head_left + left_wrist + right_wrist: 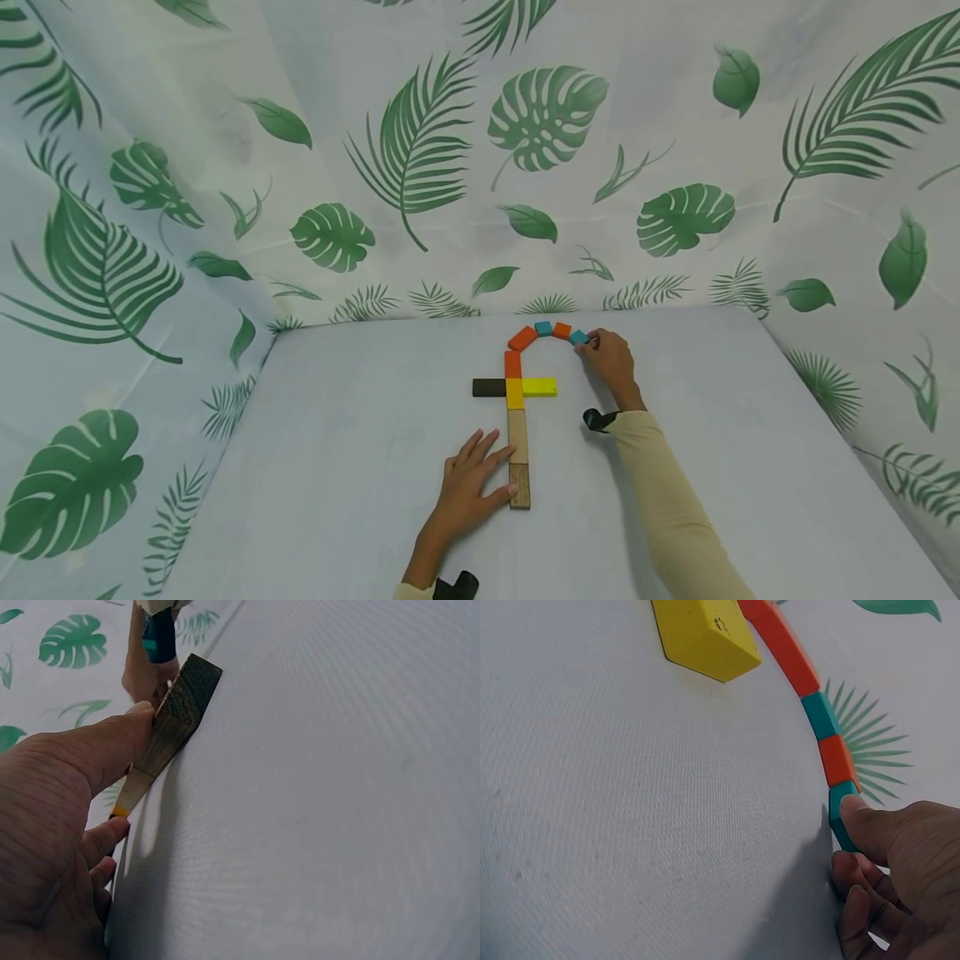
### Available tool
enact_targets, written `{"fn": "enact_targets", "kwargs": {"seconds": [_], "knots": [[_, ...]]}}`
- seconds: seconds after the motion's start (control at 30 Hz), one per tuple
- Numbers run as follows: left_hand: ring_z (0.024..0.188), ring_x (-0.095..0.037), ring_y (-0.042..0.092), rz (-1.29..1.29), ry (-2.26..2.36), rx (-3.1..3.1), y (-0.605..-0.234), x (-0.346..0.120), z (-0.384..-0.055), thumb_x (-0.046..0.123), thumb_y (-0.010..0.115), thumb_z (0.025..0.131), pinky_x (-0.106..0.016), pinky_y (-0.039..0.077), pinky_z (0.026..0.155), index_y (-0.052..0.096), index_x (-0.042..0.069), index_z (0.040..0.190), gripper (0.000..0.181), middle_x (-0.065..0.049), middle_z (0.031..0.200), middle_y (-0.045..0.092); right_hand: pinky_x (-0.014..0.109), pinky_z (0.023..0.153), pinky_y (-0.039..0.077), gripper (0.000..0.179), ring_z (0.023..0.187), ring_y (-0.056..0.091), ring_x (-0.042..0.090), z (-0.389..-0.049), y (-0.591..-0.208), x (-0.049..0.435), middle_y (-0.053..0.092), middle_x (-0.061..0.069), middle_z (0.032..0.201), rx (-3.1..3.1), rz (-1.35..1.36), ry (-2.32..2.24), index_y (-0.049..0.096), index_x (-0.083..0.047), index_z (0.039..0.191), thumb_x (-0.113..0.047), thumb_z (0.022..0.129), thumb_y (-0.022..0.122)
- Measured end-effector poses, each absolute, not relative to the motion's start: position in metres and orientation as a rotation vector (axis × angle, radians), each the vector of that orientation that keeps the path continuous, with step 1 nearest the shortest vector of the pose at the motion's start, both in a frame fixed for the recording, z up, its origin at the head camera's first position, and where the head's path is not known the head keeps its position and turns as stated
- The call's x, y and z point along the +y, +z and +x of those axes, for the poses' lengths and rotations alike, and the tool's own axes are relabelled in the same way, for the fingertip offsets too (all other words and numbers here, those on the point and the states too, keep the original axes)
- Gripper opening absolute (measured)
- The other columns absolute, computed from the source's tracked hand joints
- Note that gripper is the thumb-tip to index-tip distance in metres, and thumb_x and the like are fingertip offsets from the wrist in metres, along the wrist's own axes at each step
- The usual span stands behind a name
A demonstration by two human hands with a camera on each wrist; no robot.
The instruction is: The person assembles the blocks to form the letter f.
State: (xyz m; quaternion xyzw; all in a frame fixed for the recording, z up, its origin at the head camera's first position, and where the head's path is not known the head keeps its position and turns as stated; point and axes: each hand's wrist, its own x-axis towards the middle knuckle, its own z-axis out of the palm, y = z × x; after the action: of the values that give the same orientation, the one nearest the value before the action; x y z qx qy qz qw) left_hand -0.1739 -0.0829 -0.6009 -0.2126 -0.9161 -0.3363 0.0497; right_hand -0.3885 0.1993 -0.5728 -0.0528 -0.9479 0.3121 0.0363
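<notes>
At the end of a curved row, my right hand (611, 362) pinches a small blue-green block (839, 814) between thumb and fingers. That block meets a small orange block (562, 331), followed by another blue-green block (543, 328) and a slanted red-orange block (522, 338). Lower down, an upright red-orange block (512, 364) joins an amber block (514, 394), flanked by a dark block (489, 387) and a bright yellow block (540, 387). My left hand (468, 483) lies with fingers extended, its thumb touching the brown wooden block (520, 492) and a fingertip at the tan block (518, 429).
All the blocks lie on a white table (337, 442). Behind it and along both sides hangs a white cloth (450, 275) printed with green leaves. A black wrist strap (597, 419) sits by the right sleeve (667, 500).
</notes>
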Motion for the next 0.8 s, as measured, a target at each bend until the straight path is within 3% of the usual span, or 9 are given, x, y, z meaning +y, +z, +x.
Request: {"fn": "enact_targets", "kwargs": {"seconds": [0.8], "knots": [[0.146,-0.033,0.028,-0.622,-1.048,-2.828,-0.5977,-0.0833,-0.1734,0.048,0.061,0.091,-0.047,0.032,0.094,0.052,0.029,0.142,0.055,-0.005,0.155,0.041,0.038,0.072,0.048,0.039,0.085,0.057,0.028,-0.3872,-0.5717,0.1976,0.064,0.018,0.097,-2.922,-0.159,0.939,0.062,0.003,0.119,-0.026,0.093,0.065]]}}
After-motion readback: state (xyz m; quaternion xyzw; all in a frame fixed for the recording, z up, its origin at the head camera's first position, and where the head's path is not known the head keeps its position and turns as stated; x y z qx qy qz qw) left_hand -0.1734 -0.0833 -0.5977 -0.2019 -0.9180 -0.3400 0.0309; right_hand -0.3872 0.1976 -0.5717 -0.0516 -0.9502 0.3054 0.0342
